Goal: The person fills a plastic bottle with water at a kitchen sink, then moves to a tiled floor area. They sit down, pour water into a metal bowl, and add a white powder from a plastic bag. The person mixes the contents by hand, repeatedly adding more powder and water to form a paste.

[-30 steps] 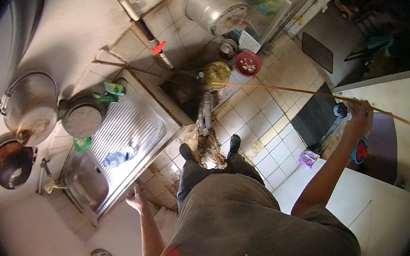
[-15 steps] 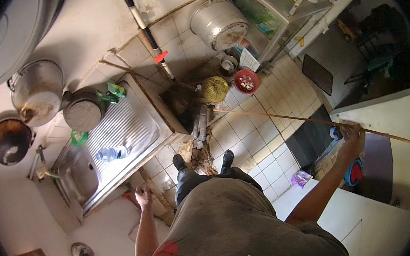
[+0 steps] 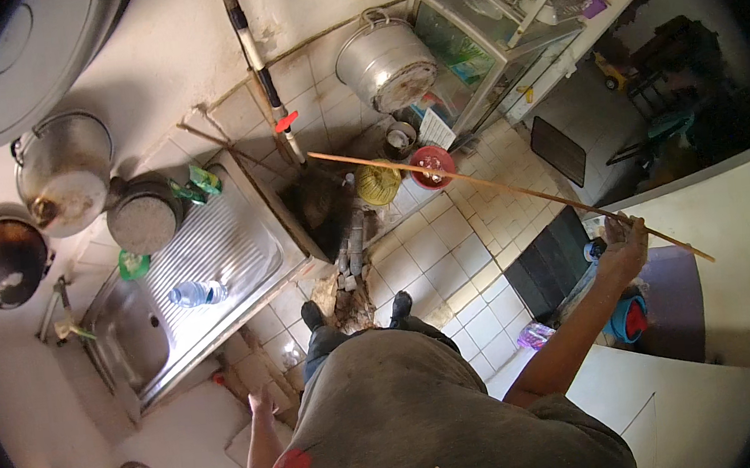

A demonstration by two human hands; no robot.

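Note:
My right hand (image 3: 623,248), out at the right, is closed around a long, thin wooden stick (image 3: 514,190). A short end of the stick juts out past the hand to the right. Its long part slants away to the far left, and the tip appears in front of the dark corner beside the sink. In the picture it crosses over the yellow-green basket (image 3: 378,183) and the red bowl (image 3: 433,168); I cannot tell if it touches them. My left hand (image 3: 262,401) hangs low left of my body, fingers loosely out, with nothing visible in it.
A steel sink (image 3: 242,246) with a plastic bottle (image 3: 197,293) on its drainboard stands left. Pots, including a large pot (image 3: 387,63), line the wall. Grey pipes (image 3: 351,245) and rubble (image 3: 352,305) lie by my feet. A glass cabinet (image 3: 466,48) stands far right.
The stick's far tip has risen from near the grey pipes and swung left toward the wall pipe. My right hand still grips it. My left hand has dropped lower, and my view has shifted slightly.

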